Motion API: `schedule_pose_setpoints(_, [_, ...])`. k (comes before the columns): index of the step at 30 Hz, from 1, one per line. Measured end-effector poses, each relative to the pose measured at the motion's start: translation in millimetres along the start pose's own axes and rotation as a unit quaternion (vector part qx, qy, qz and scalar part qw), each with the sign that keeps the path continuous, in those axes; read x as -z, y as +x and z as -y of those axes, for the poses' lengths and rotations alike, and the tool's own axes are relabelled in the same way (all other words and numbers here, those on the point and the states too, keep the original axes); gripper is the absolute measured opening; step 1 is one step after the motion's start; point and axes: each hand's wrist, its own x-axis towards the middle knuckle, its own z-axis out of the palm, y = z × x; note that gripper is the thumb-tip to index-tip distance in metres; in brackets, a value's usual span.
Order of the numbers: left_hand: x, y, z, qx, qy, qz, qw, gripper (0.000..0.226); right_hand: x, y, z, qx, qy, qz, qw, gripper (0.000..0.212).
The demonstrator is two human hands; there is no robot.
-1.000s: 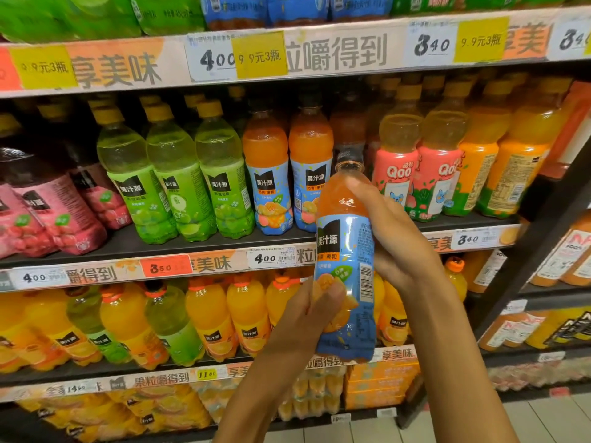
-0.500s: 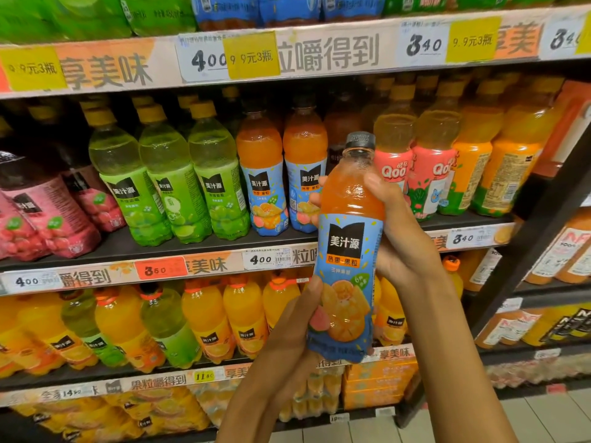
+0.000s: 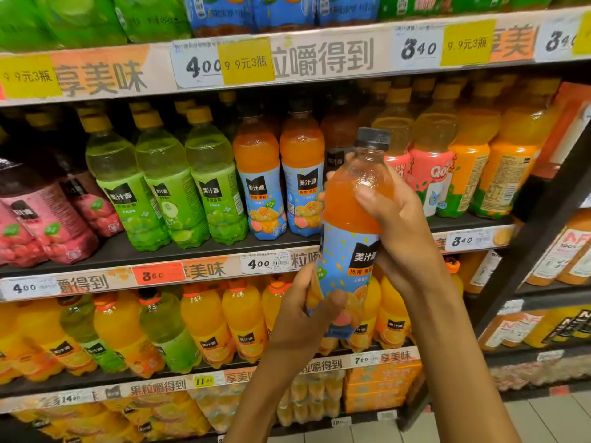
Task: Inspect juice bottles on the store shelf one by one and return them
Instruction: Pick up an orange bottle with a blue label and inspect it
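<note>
juice bottle (image 3: pixel 353 231): orange drink, blue label, dark cap, held upright out in front of the store shelf (image 3: pixel 179 251), not on it
left hand (image 3: pixel 307 318): fingers curled round the bottom of the bottle, thumb across the label
right hand (image 3: pixel 399 225): wrapped round the upper part, just under the neck
behind it: two matching bottles (image 3: pixel 281 180) on the middle shelf, green bottles (image 3: pixel 169 187) to their left

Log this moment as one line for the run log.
step: inspecting | item: orange juice bottle, blue label, off shelf | left hand: grips bottom | right hand: grips upper body | cap on
</note>
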Motion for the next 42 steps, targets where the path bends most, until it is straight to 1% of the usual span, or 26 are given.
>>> schedule_pose_setpoints(2, [1, 5, 3, -0.004, -0.017, -0.005, 1.0, 0.079, 2, -1, 2, 0.035, -0.015, 0.014, 0.999, 0.04])
schedule_pose_setpoints(3, [1, 8, 4, -0.005, -0.036, -0.022, 0.999, 0.075, 3, -1, 3, 0.048, -0.02, 0.014, 0.999, 0.041])
schedule_pose_setpoints(5, [-2, 15, 7, -0.023, -0.048, -0.077, 0.996, 0.051, 4, 0, 5, 0.071, -0.036, -0.002, 0.997, 0.045])
schedule_pose_setpoints(6, [-4, 18, 8, -0.034, -0.035, -0.097, 0.994, 0.044, 4, 2, 5, 0.084, -0.05, -0.014, 0.995, 0.046])
schedule_pose_setpoints(8, [-8, 24, 7, -0.057, 0.013, -0.108, 0.992, 0.041, 3, 4, 6, 0.115, -0.091, -0.034, 0.989, 0.046])
schedule_pose_setpoints(10, [-13, 29, 5, -0.076, 0.057, -0.091, 0.991, 0.046, 2, 9, 7, 0.145, -0.144, -0.044, 0.978, 0.046])
schedule_pose_setpoints(13, [-18, 39, 8, -0.1, 0.123, -0.054, 0.986, 0.065, 6, 18, 7, 0.164, -0.18, -0.066, 0.968, 0.046])
schedule_pose_setpoints(15, [-18, 48, 13, -0.112, 0.165, -0.055, 0.978, 0.074, 10, 26, 6, 0.163, -0.186, -0.073, 0.966, 0.044])
schedule_pose_setpoints(16, [-18, 53, 15, -0.118, 0.18, -0.069, 0.974, 0.075, 12, 29, 5, 0.161, -0.188, -0.074, 0.966, 0.044])
schedule_pose_setpoints(20, [-17, 70, 24, -0.123, 0.182, -0.137, 0.966, 0.073, 17, 37, -4, 0.162, -0.19, -0.071, 0.966, 0.046])
schedule_pose_setpoints(22, [-18, 73, 30, -0.117, 0.18, -0.154, 0.965, 0.072, 19, 41, -10, 0.155, -0.183, -0.065, 0.969, 0.047])
schedule_pose_setpoints(26, [-21, 75, 37, -0.134, 0.206, -0.175, 0.953, 0.069, 23, 49, -16, 0.148, -0.188, -0.065, 0.969, 0.05])
schedule_pose_setpoints(30, [-29, 79, 38, -0.136, 0.238, -0.192, 0.942, 0.072, 25, 55, -21, 0.17, -0.191, -0.094, 0.962, 0.062])
schedule_pose_setpoints(35, [-38, 85, 36, -0.145, 0.278, -0.233, 0.92, 0.071, 26, 57, -25, 0.154, -0.183, -0.135, 0.961, 0.055])
schedule_pose_setpoints(37, [-41, 86, 36, -0.146, 0.3, -0.244, 0.911, 0.071, 28, 59, -24, 0.16, -0.229, -0.143, 0.949, 0.055])
schedule_pose_setpoints(39, [-44, 88, 36, -0.144, 0.317, -0.252, 0.903, 0.071, 34, 59, -21, 0.177, -0.294, -0.138, 0.929, 0.054])
schedule_pose_setpoints(42, [-45, 92, 38, -0.137, 0.34, -0.269, 0.89, 0.07, 45, 58, -19, 0.177, -0.33, -0.078, 0.924, 0.057])
